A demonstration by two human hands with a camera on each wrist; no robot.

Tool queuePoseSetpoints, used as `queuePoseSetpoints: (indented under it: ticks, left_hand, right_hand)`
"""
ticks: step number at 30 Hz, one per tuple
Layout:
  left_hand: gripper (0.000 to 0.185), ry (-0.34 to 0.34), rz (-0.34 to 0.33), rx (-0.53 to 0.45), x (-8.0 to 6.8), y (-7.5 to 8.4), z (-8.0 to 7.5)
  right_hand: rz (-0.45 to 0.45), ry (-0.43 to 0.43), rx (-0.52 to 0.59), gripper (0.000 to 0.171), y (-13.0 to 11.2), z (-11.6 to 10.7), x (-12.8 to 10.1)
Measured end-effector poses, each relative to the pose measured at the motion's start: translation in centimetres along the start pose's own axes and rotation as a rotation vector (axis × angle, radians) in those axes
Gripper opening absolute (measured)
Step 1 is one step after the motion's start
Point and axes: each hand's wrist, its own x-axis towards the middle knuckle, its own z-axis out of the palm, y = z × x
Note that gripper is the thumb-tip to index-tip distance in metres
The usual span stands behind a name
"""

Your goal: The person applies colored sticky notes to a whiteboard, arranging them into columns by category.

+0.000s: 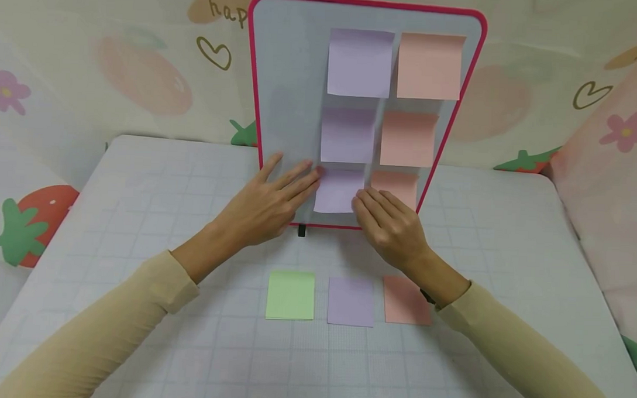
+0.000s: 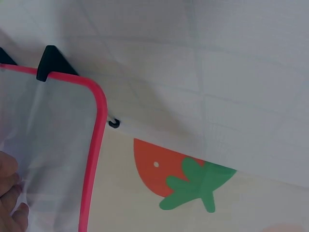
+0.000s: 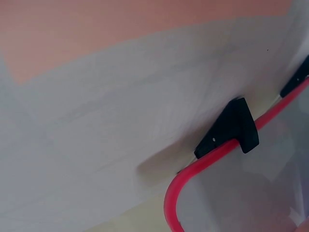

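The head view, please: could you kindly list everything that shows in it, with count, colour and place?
whiteboard: one, white with a pink-red rim, standing upright at the back of the table
purple notes on the board: three, lilac, in a column right of the board's middle
pink notes on the board: three, salmon, in a column at the board's right edge
green pad: one, light green, flat on the table, leftmost of three
purple pad: one, lilac, middle
pink pad: one, salmon, rightmost
table: one, white with a grid
left hand: fingers straight, flat on the board
right hand: fingertips at the lowest notes
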Motion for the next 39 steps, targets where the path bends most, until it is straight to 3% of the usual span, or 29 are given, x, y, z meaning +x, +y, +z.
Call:
queuePoseSetpoints:
  ticks: [21, 28, 39]
  left_hand:
    - [0.076, 0.002, -0.011, 0.015, 0.2, 0.1, 0.1]
    - [0.071, 0.029, -0.023, 0.023, 0.2, 0.2, 0.2]
    - [0.069, 0.031, -0.019, 0.046, 0.1, 0.3, 0.5]
  right_hand:
    - [0.017, -0.059, 0.005, 0.011, 0.0, 0.2, -0.1]
    - [-0.006, -0.085, -0.071, 0.025, 0.0, 0.4, 0.4]
    - [-0.134, -0.287, 0.009, 0.053, -0.3, 1.1, 1.9]
